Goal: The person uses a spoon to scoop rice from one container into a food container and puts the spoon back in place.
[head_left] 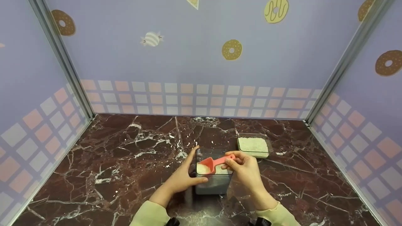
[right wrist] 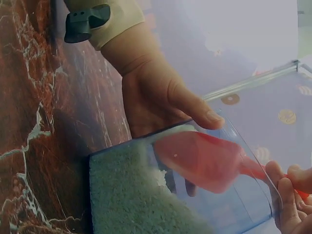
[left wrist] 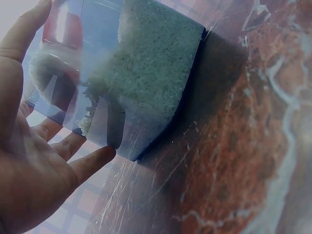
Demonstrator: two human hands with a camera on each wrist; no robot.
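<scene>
A clear rectangular container [head_left: 212,185] with white rice [left wrist: 156,58] stands on the marble-patterned table. My left hand [head_left: 180,179] holds it from the left, thumb [right wrist: 197,108] along the near wall and the other fingers spread along its side. My right hand [head_left: 247,171] pinches the handle of a coral-red scoop [right wrist: 200,163] above the container's right rim. The scoop's bowl is tilted inside the container and carries a heap of rice [head_left: 203,169]. Through the transparent wall the rice bed looks sloped, higher on one side.
A shallower clear container [head_left: 253,147] filled with white grain stands behind and to the right. Small white bits [head_left: 171,136] are scattered over the table [head_left: 132,175]. Patterned lilac walls [head_left: 188,62] enclose the back and both sides.
</scene>
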